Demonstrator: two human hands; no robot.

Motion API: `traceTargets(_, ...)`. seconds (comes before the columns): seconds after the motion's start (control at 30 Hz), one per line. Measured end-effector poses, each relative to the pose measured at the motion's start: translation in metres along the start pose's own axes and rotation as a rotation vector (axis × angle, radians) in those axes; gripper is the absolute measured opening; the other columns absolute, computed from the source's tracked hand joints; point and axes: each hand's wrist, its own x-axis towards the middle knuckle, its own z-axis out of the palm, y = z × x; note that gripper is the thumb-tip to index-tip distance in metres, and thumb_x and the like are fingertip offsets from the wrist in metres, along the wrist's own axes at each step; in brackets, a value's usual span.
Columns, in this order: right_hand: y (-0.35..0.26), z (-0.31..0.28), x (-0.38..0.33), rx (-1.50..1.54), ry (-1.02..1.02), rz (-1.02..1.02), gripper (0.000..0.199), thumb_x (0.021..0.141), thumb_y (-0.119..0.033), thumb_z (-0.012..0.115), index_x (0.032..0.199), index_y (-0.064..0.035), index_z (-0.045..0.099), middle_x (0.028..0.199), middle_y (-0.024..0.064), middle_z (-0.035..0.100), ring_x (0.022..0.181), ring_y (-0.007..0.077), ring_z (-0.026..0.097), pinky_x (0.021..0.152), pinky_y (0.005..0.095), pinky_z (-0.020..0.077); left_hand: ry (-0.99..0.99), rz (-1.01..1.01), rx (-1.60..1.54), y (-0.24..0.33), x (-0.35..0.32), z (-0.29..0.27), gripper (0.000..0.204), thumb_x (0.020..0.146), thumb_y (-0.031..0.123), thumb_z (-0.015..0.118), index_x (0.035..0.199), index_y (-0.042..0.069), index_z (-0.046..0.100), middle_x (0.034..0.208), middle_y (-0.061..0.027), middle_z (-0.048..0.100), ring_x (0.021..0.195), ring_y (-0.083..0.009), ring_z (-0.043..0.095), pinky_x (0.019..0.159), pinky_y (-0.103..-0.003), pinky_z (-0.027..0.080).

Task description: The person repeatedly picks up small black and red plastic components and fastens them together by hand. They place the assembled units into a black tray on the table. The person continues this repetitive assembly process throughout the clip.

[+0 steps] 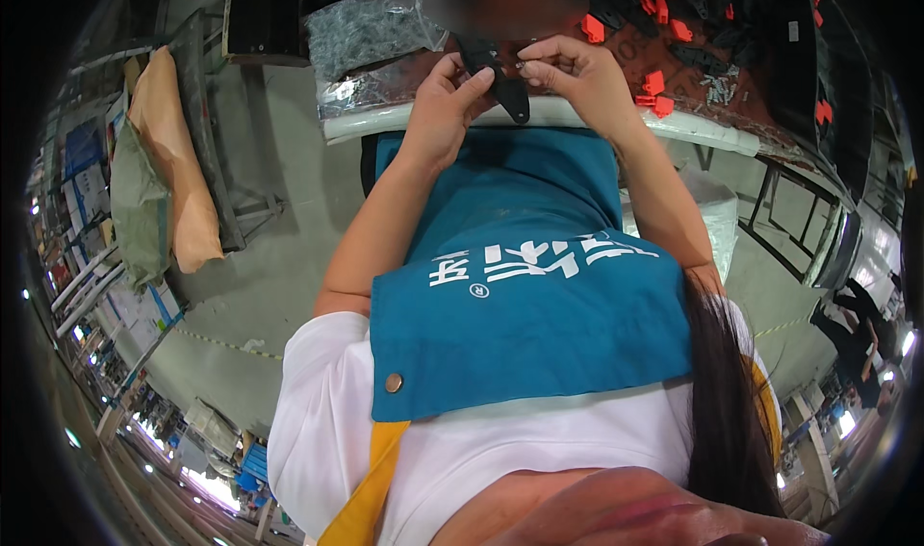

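My left hand (445, 108) is closed round a long black plastic part (511, 97), thumb on top. The part narrows to a rounded tip that points toward me and overhangs the table's front edge. Just to its right, my right hand (585, 82) pinches a tiny shiny metal piece (522, 64) between thumb and fingers. That piece is too small to name for certain. A blurred patch hides the area beyond both hands and the far end of the black part.
A clear plastic bag (371, 38) of small parts lies at left on the dark red table (616, 65). Orange plastic pieces (654, 84), black parts (698, 58) and small loose metal pieces (718, 90) are spread at right. A white padded edge (707, 136) runs along the front.
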Motion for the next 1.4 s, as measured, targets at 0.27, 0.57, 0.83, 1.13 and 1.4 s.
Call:
traceTargets(0.27,-0.001,0.011,-0.011,-0.089,0.100,-0.085,0.017,0.086,-0.009,0.065,0.099,0.0021,0.065,0.087,0.0057,0.068,0.080,0.0099,0.064,0.071,0.0228,0.0514,-0.057,0.053,0.090,0.008,-0.010,0.007,0.024,0.089,0.009,0.061,0.111,0.004,0.053,0.103,-0.0043,0.061,0.094,-0.0137,0.061,0.084,-0.029,0.053)
traceTargets(0.57,-0.014,0.013,-0.021,-0.298,0.131,-0.216,0.013,0.084,-0.010,0.066,0.093,-0.0008,0.067,0.084,0.0056,0.066,0.074,0.0102,0.061,0.068,0.0239,0.0489,-0.073,0.130,0.248,0.020,-0.022,0.017,0.021,0.087,0.010,0.064,0.105,0.001,0.056,0.097,-0.0052,0.063,0.088,-0.0123,0.061,0.083,-0.029,0.052)
traceTargets(0.83,-0.005,0.011,-0.016,-0.597,0.218,-0.358,0.013,0.082,-0.015,0.067,0.088,-0.0041,0.069,0.089,0.0085,0.065,0.089,0.0262,0.059,0.076,0.0346,0.0478,-0.014,0.186,0.266,0.004,-0.013,0.017,0.019,0.088,0.008,0.061,0.105,0.001,0.055,0.099,-0.0059,0.063,0.090,-0.0127,0.061,0.083,-0.030,0.052)
traceTargets(1.13,0.050,-0.076,0.042,-1.182,0.483,-0.148,0.027,0.078,-0.022,0.070,0.096,-0.0058,0.057,0.093,0.0141,0.059,0.086,0.0346,0.059,0.072,0.0416,0.0493,0.019,0.122,0.063,0.004,-0.001,0.009,0.020,0.091,0.010,0.058,0.110,0.005,0.053,0.102,-0.0040,0.062,0.091,-0.0135,0.061,0.080,-0.029,0.051)
traceTargets(1.4,0.043,-0.077,0.042,-1.026,0.471,-0.138,0.023,0.077,-0.009,0.066,0.097,-0.0021,0.056,0.093,0.0179,0.058,0.086,0.0355,0.060,0.075,0.0395,0.0512,0.008,0.074,0.050,0.007,-0.004,0.014,0.019,0.090,0.010,0.060,0.106,0.004,0.052,0.101,-0.0037,0.060,0.093,-0.0133,0.060,0.086,-0.031,0.050)
